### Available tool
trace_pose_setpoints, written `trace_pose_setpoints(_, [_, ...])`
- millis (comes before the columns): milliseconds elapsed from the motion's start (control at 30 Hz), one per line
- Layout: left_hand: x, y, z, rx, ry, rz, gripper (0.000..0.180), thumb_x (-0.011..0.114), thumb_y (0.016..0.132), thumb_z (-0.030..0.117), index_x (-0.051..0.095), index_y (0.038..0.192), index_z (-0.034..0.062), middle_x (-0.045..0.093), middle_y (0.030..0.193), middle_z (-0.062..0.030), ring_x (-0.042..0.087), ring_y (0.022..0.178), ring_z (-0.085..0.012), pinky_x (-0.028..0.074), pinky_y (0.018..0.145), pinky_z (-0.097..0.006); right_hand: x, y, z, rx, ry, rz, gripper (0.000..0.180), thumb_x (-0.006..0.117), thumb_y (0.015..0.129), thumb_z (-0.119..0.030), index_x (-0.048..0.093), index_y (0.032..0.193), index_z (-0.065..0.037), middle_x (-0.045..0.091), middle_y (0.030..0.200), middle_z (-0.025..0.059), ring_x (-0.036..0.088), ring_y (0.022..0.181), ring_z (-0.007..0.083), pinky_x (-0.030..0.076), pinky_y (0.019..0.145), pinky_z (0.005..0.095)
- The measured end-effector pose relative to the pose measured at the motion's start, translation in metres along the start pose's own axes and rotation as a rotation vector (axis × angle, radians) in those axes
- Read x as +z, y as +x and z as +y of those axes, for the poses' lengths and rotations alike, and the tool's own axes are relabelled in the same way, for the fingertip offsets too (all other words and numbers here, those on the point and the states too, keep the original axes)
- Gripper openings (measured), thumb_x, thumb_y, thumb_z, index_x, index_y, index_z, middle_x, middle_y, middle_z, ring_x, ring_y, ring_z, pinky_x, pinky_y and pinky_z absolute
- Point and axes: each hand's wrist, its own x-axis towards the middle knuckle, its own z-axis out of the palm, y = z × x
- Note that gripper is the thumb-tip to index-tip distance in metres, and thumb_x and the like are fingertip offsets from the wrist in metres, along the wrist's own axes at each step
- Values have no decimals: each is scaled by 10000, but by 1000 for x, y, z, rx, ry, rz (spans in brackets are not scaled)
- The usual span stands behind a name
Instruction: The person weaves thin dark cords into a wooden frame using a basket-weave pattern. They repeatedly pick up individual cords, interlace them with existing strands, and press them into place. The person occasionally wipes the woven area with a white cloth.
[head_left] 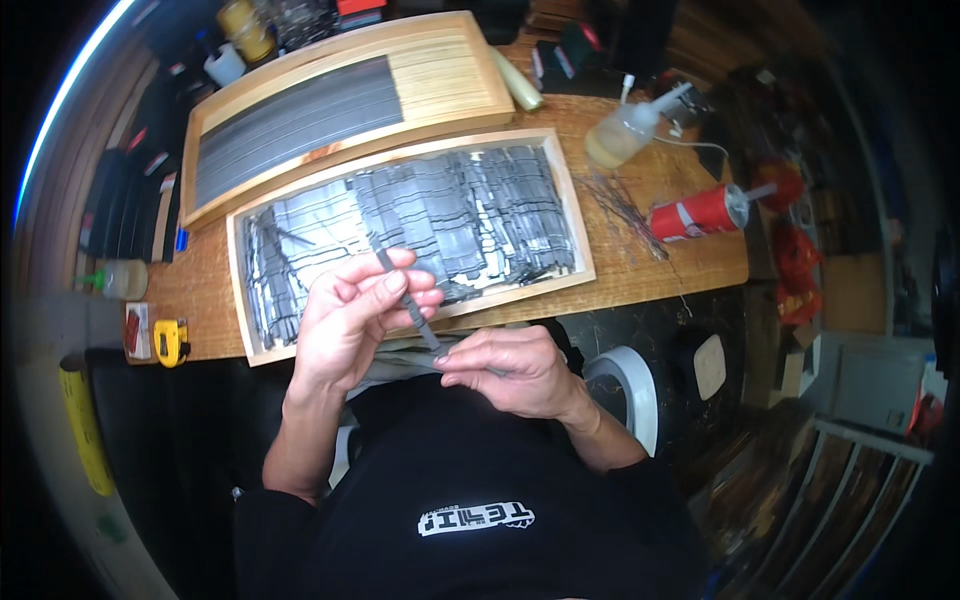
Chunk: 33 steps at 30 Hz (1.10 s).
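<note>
A slim dark grey strip [418, 318] slants between my two hands, above the near edge of a shallow wooden tray [572, 205]. My left hand [345, 310] pinches its upper part between thumb and fingers. At its lower end, my right hand [515, 368] is closed with the fingertips on the strip; a thin end pokes out below these fingers, and I cannot tell what it belongs to. Many similar grey strips [420, 215] lie in rows inside the tray, with shiny gaps between some of them.
Behind stands a second wooden tray [490, 75], part filled with dark strips. To the right are a squeeze bottle [618, 138], thin twigs [628, 215] and a red can [690, 216]. At left sit a yellow tape measure [171, 343] and a green-tipped bottle [122, 280].
</note>
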Motion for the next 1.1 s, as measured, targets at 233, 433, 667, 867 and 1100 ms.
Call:
trace_pose_setpoints(233, [5, -3, -8, -17, 81, -54, 235, 665, 1033, 131, 694, 1199, -33, 759, 1057, -205, 779, 948, -299, 669, 751, -318, 2, -12, -1, -82, -62, 32, 219, 830, 807, 67, 758, 1005, 11, 787, 942, 134, 783, 831, 220, 635, 703, 286])
trace_pose_setpoints(433, [7, -3, 0, 22, 84, -38, 214, 636, 1044, 93, 638, 1223, -25, 759, 1001, -205, 783, 912, -313, 673, 735, -329, 1, -10, -2, -123, -105, 79, 193, 823, 816, 60, 757, 991, 12, 785, 927, 135, 780, 810, 235, 627, 694, 289])
trace_pose_setpoints(667, [-11, -4, -18, 93, 108, 22, 169, 628, 1050, 103, 622, 1171, -13, 738, 924, -157, 780, 844, -291, 673, 666, -326, -1, -9, -6, -19, -111, -27, 162, 826, 839, -1, 762, 988, 13, 760, 989, 125, 761, 860, 247, 617, 737, 317])
trace_pose_setpoints(867, [-16, -11, -20, 126, 184, 40, 191, 640, 1044, 93, 638, 1177, -44, 748, 949, -182, 780, 852, -291, 668, 697, -315, -11, -7, -7, 62, -103, 0, 178, 836, 844, -25, 755, 1000, 7, 746, 994, 115, 743, 852, 234, 596, 731, 311])
trace_pose_setpoints(1100, [-14, -13, -20, 137, 255, 61, 194, 659, 1038, 110, 654, 1155, -44, 748, 936, -170, 778, 864, -272, 656, 717, -307, -28, -7, -7, 113, -285, 129, 169, 841, 838, -9, 751, 978, 14, 725, 903, 94, 714, 773, 186, 564, 659, 292])
